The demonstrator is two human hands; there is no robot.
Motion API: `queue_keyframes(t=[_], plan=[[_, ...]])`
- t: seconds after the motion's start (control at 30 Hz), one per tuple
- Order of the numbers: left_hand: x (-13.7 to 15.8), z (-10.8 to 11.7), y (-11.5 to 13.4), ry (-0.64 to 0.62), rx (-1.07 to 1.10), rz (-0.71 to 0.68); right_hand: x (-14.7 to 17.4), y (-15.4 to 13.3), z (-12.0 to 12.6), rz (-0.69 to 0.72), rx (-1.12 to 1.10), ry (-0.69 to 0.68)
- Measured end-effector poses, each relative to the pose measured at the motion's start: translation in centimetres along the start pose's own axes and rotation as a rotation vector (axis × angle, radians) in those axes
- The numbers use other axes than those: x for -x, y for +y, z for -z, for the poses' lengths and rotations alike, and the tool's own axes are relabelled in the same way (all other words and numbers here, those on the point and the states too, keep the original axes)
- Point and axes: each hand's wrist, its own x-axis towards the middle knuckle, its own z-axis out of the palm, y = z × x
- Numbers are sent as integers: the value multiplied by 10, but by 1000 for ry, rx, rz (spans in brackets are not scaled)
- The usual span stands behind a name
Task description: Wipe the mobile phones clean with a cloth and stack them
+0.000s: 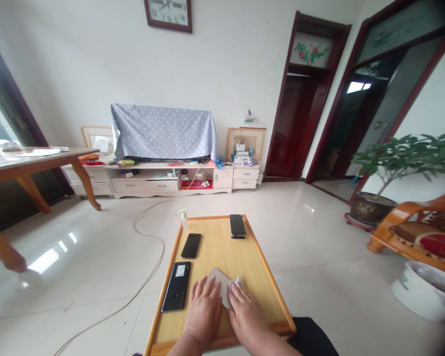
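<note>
A flat grey slab with a rounded corner, perhaps a phone lying face down [219, 277], rests near the front of the small wooden tray table [217, 232]. Fingers of my left hand [204, 304] lie flat and slightly apart along its left side, touching it. A crumpled whitish cloth or tissue [239, 281] pokes out from under the fingertips of my right hand [244, 304], which press it against the slab's right side. Both hands cover much of the slab. Left of my left hand lies a large black phone with a white label [176, 287].
Farther up the table are another black phone [191, 245], a stack of phones [238, 226] and a small pump bottle [184, 219] at the far left corner. A raised wooden rim [270, 269] edges the table. A cable [159, 264] runs over the floor at left.
</note>
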Motion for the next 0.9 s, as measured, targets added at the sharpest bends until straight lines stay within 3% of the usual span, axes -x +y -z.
queue_keyframes(t=[0.17, 0.37, 0.6, 0.8, 0.9], plan=[[6, 12, 12, 40, -3, -5, -1, -18, -4, -186, -15, -32], [2, 2, 8, 101, 0, 25, 3, -31, 5, -98, -162, -242], [5, 5, 12, 64, 79, 6, 8, -19, 10, -246, -331, -82], [3, -1, 9, 20, 36, 22, 6, -16, 14, -67, -220, -179], [3, -4, 7, 17, 38, 27, 3, -14, 18, -82, -135, -171]])
